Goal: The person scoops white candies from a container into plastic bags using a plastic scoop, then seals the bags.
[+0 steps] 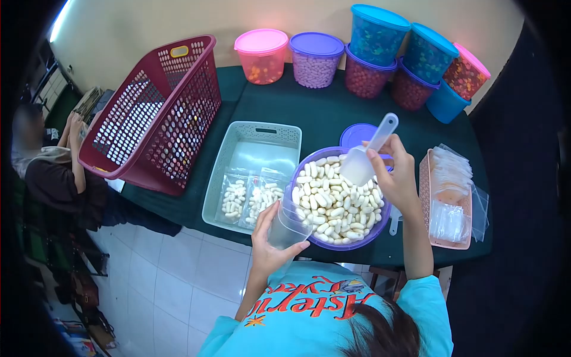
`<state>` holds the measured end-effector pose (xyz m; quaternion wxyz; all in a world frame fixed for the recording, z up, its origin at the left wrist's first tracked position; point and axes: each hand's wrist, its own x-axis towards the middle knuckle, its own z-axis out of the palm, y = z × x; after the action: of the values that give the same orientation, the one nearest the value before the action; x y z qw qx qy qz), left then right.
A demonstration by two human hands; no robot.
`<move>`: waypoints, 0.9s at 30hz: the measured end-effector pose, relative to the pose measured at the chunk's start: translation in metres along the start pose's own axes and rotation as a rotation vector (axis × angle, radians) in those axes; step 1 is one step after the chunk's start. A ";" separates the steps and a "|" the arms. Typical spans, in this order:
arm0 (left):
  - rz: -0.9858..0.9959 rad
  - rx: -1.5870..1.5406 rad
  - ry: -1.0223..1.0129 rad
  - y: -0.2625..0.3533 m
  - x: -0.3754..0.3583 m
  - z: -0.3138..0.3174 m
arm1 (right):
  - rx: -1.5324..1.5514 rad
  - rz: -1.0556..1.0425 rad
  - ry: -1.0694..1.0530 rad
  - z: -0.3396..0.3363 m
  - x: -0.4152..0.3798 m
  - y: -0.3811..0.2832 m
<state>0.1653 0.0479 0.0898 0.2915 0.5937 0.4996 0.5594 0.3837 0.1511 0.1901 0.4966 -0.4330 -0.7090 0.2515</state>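
My left hand [269, 245] is closed round a clear plastic cup [289, 227], which leans against the near left rim of a purple tub [382, 229]. White, capsule-shaped pieces [333, 205] fill this tub. Over its far right part, my right hand [397, 172] grips a translucent plastic scoop [358, 163], with the handle pointing up and away. The scoop's bowl looks empty and hangs just above the pieces. Left of the tub stands a pale green tray [262, 134] with bags of the white pieces [235, 196] in its near end.
A pink basket [424, 205] of clear plastic bags [450, 172] stands right. Behind the tub lies a purple lid [355, 132]. A tall maroon basket [178, 107] stands left; several lidded tubs [318, 59] line the wall. Another person [59, 184] is at the far left.
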 end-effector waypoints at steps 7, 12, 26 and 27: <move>0.006 0.052 -0.040 -0.002 -0.001 -0.009 | -0.161 0.135 0.172 -0.002 -0.035 0.028; 0.014 0.039 -0.125 -0.006 0.005 -0.014 | -0.199 0.228 0.329 0.000 -0.048 0.030; 0.031 0.016 -0.380 -0.021 0.024 -0.032 | -0.050 0.513 0.445 0.041 -0.071 0.026; 0.037 0.010 -0.392 -0.020 0.026 -0.033 | -0.042 0.512 0.470 0.042 -0.073 0.027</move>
<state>0.1255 0.0718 0.0877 0.3699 0.7017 0.4252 0.4359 0.3641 0.1048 0.1172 0.5580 -0.6530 -0.4487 0.2469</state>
